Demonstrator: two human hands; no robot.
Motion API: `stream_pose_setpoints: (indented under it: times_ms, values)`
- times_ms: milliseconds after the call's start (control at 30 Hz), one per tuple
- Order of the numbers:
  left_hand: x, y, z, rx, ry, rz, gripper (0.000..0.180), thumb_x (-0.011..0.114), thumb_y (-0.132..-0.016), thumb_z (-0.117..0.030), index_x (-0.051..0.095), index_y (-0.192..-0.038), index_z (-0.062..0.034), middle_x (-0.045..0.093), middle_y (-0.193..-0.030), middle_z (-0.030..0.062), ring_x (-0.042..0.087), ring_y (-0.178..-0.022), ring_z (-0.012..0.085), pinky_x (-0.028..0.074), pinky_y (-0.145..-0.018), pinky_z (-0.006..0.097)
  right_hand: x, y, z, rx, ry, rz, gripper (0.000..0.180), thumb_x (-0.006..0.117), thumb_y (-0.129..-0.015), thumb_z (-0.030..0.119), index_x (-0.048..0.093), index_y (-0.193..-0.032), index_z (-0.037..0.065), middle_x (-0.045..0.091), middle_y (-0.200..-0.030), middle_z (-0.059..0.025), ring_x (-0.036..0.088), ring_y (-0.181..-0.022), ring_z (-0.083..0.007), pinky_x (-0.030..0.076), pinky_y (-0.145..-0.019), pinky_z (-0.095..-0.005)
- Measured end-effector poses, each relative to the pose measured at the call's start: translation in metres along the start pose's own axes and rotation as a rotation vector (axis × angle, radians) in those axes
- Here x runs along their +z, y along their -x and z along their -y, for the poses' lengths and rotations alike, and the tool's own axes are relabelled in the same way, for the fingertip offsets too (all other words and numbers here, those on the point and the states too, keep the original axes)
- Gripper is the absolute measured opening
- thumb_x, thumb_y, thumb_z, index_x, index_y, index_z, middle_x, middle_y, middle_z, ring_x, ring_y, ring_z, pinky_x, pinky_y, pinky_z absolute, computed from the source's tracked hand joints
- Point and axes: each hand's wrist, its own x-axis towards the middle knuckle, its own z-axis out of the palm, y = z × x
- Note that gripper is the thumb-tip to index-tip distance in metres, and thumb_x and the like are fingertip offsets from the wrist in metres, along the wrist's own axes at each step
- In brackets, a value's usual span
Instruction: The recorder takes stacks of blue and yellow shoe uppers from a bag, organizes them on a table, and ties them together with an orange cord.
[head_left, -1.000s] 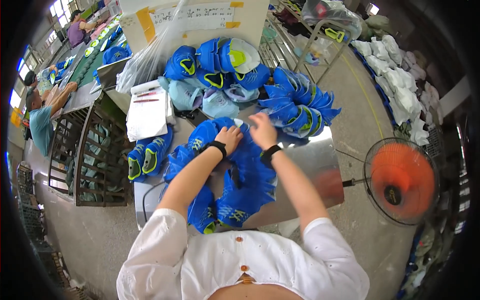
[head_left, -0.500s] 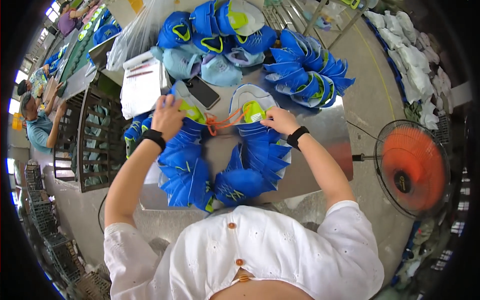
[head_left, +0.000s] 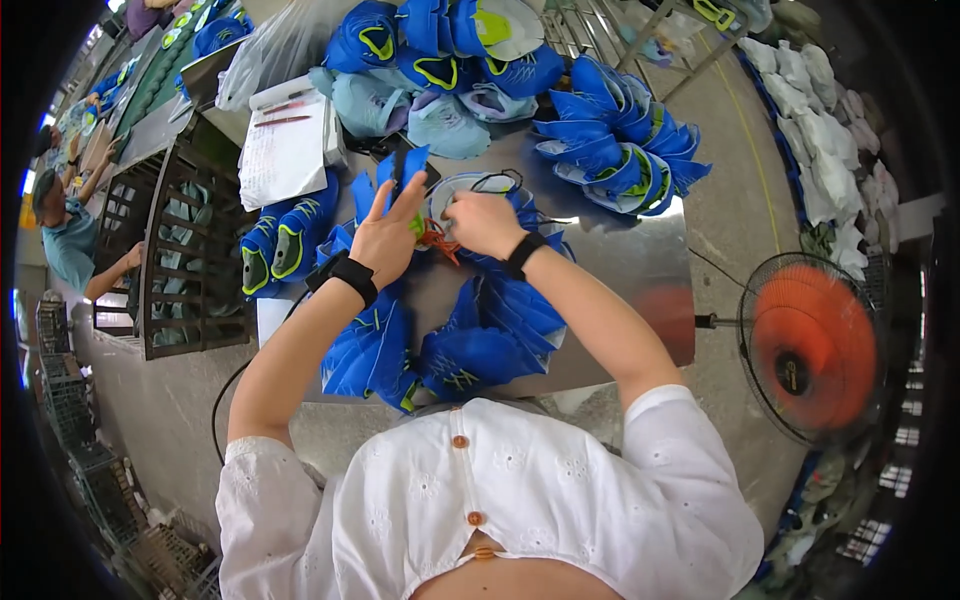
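Note:
A ring of nested blue shoe uppers (head_left: 480, 355) lies on the metal table in front of me. Orange cord (head_left: 440, 242) shows between my hands at the far side of the ring. My left hand (head_left: 388, 235) is open, its fingers stretched up against the far left uppers. My right hand (head_left: 483, 222) is closed beside the orange cord, over an upper with a pale lining; what its fingertips grip is hidden. A thin black loop (head_left: 500, 180) shows just beyond it; its kind is unclear. Behind the left fingers, a dark phone (head_left: 433, 176) is mostly covered.
More blue uppers (head_left: 625, 135) and pale blue ones (head_left: 445, 125) are heaped at the back. A notebook (head_left: 285, 150) with pens lies left of them, near a pair of blue shoes (head_left: 285, 240). An orange fan (head_left: 815, 340) stands right; a person (head_left: 75, 235) works by a slatted rack (head_left: 190, 250).
Both hands have moved inward and now meet around the orange cord. The left fingers have straightened. Blue uppers at the far left now stand up in front of the phone.

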Motion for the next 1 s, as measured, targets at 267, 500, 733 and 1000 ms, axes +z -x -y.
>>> stream_pose_setpoints:
  times_ms: [267,500,733,1000]
  values:
    - [0.006,0.013,-0.01,0.097,-0.047,-0.116,0.024,0.052,-0.072,-0.026,0.068,-0.082,-0.0102,0.044,-0.126,0.0047,0.01,-0.13,0.0173,0.005,-0.105,0.04,0.028,0.009,0.0,0.291,-0.046,0.253,0.026,0.055,-0.073,0.034,0.064,-0.068,0.01,0.061,-0.067,-0.011,0.06,-0.064,-0.0293,0.046,-0.056,-0.04]
    - [0.039,0.001,-0.02,-0.019,-0.152,0.064,0.025,0.057,-0.07,-0.029,0.066,-0.078,-0.0069,0.055,-0.109,0.0078,0.029,-0.122,0.0208,0.007,-0.104,0.043,-0.007,0.014,0.008,0.253,-0.222,0.383,0.021,0.05,-0.074,0.025,0.061,-0.075,0.007,0.06,-0.073,-0.0144,0.058,-0.072,-0.0319,0.045,-0.062,-0.0415]
    - [0.042,0.003,-0.014,-0.21,0.209,-0.219,0.021,0.061,-0.068,-0.03,0.066,-0.067,-0.0092,0.057,-0.081,0.0035,0.041,-0.104,0.019,0.023,-0.095,0.045,-0.136,0.069,-0.004,0.534,-1.535,-0.013,0.013,0.052,-0.083,0.014,0.054,-0.086,0.001,0.05,-0.064,0.0017,0.03,-0.042,-0.0003,0.021,-0.037,-0.0148]
    - [0.04,-0.008,-0.01,-0.24,0.416,-0.133,0.012,0.063,-0.067,-0.025,0.066,-0.071,-0.0133,0.057,-0.079,0.002,0.047,-0.096,0.0169,0.021,-0.094,0.047,-0.176,0.114,-0.025,0.366,-1.666,-0.411,0.017,0.048,-0.085,0.015,0.051,-0.074,0.002,0.049,-0.074,-0.0032,0.031,-0.044,-0.0029,0.025,-0.04,-0.0156]
